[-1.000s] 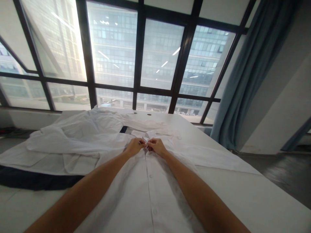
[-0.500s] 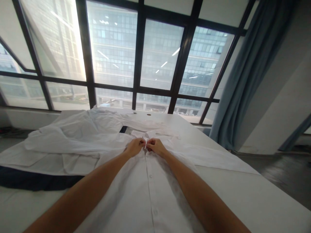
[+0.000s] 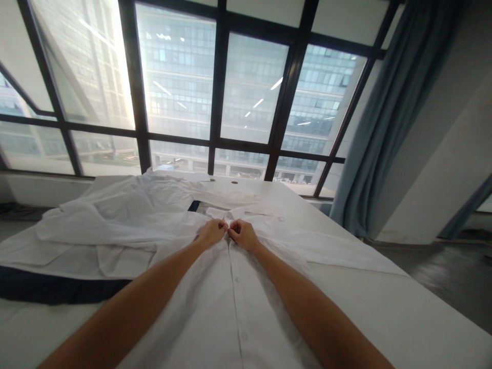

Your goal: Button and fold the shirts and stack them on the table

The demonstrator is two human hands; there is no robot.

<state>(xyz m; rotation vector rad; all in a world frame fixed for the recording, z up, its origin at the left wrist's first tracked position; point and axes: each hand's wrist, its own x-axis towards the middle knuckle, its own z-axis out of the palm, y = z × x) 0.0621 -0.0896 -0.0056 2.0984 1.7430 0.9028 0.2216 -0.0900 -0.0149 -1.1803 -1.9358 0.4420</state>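
A white button-up shirt (image 3: 215,307) lies front up on the table, its collar toward the window. Both hands meet at the upper end of its front opening, just below the collar. My left hand (image 3: 212,231) pinches the fabric on the left side of the opening. Close beside it, my right hand (image 3: 243,234) is closed with thumb and finger pinched on the placket's other side. The fingertips hide whatever small part lies between them. Lower on the placket, a button (image 3: 237,280) shows near the middle, and a fainter one sits below it.
More white garments (image 3: 115,220) are heaped to the left, with a dark navy cloth (image 3: 57,284) along their near edge. The white table (image 3: 384,302) reaches the window wall. A blue curtain (image 3: 378,138) hangs at the right past the table's edge.
My right hand has shifted slightly and turned a little at the upper placket. The left hand stays nearly in place, and the shirt lies as before.
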